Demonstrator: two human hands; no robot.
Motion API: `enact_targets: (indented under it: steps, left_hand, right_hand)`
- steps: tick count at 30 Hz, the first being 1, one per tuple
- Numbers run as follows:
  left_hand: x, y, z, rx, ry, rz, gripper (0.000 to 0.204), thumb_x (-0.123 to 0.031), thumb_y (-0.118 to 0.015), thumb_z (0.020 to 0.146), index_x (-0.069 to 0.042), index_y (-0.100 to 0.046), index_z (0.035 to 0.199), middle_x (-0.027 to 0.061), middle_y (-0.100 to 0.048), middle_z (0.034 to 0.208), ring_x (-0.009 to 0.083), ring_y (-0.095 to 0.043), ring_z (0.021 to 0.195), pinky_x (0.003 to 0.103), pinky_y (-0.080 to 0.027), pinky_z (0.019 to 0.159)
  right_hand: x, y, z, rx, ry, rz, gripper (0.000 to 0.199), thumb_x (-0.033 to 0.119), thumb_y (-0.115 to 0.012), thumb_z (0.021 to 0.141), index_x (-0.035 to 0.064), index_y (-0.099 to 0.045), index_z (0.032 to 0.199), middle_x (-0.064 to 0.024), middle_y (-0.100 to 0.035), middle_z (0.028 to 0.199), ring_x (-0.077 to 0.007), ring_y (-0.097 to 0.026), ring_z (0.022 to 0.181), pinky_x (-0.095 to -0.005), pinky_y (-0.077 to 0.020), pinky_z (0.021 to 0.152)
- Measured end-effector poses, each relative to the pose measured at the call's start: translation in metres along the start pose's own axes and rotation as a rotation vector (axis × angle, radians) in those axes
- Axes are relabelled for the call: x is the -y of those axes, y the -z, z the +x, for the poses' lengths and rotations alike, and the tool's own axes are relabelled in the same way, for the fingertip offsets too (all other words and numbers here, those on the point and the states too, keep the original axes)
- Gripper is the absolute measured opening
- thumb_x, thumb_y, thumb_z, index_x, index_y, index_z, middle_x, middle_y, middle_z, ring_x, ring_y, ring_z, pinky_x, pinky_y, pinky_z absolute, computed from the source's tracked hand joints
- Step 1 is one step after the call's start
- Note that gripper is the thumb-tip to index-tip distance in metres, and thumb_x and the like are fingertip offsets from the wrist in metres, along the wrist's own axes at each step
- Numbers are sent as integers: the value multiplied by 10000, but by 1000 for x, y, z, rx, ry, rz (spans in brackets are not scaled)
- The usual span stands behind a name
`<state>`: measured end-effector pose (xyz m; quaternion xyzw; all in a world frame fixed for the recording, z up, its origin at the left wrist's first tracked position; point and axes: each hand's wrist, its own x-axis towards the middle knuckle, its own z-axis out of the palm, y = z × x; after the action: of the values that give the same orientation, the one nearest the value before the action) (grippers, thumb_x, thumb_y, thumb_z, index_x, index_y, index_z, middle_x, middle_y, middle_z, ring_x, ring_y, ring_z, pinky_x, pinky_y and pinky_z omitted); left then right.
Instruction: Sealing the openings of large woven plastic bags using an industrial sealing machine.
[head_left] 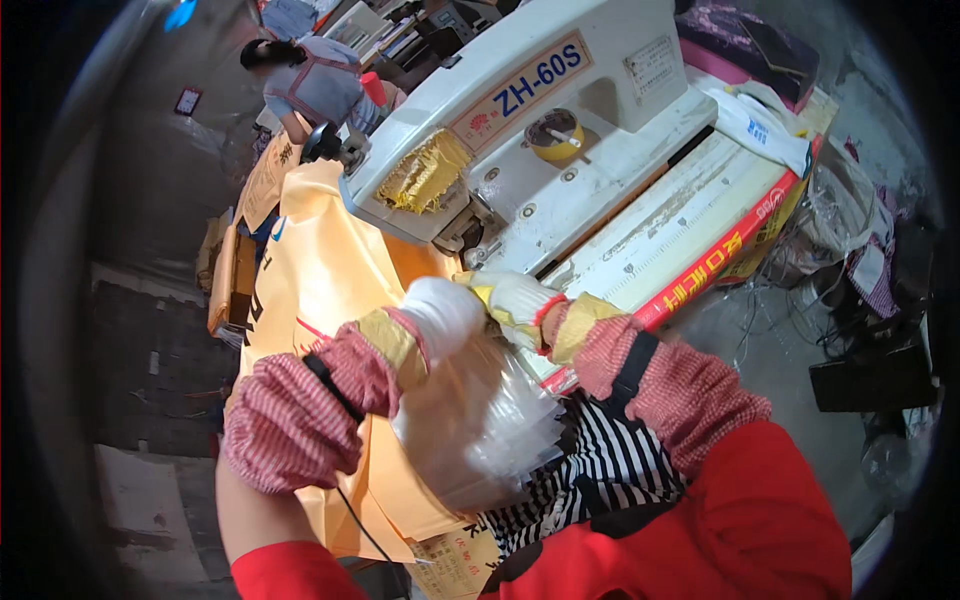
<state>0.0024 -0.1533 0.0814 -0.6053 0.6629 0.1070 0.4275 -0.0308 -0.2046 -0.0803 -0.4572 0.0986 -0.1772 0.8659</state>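
Observation:
My left hand (440, 310), in a white glove, lies over the top of a peach-coloured sack (335, 255); it is blurred and its fingers are hidden. Close beside it, my right hand (515, 305), in a white glove with yellow on it, has its fingers bent in at the sack's edge, gripping clear plastic film (480, 430). The film hangs below both hands, in layers, toward my lap. Just beyond my hands is the head of a large white sewing machine (460, 225), with a worn yellow pad (427, 172) fixed to it.
A yellow tape roll (553, 134) sits on the machine's body. To the right runs a long worktop (640, 225) with a red edge strip, a white cloth (765, 130) at its far end. Another person (320, 85) stands at the far left. Plastic wrap (840, 215) lies at right.

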Motion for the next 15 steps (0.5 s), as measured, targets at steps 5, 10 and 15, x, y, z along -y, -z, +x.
enact_targets:
  steps: [5,10,15]
  left_hand:
    - [100,-87,1,-213,308,42,160,-212,-571,709,-124,-678,789,115,-641,748,297,-619,713,376,-492,606]
    - [23,-41,-115,-208,-14,-154,96,-178,-558,737,-180,-655,742,67,-604,643,262,-604,624,371,-475,546]
    - [-12,-96,-244,-1064,359,-167,452,-234,-689,632,-71,-536,1026,146,-519,1158,310,-576,838,349,-479,676]
  right_hand:
    - [50,-67,-28,134,-4,-461,631,95,-579,738,26,-318,1309,-216,-462,1210,-338,-481,1082,-329,-422,880]
    - [66,-74,-29,57,542,-1506,553,227,-660,658,57,-494,1158,-212,-393,1267,-369,-462,1075,-425,-384,924]
    - [103,-92,-13,247,1057,-1582,75,134,-524,661,103,-589,642,-74,-575,684,-251,-550,701,-372,-431,679]
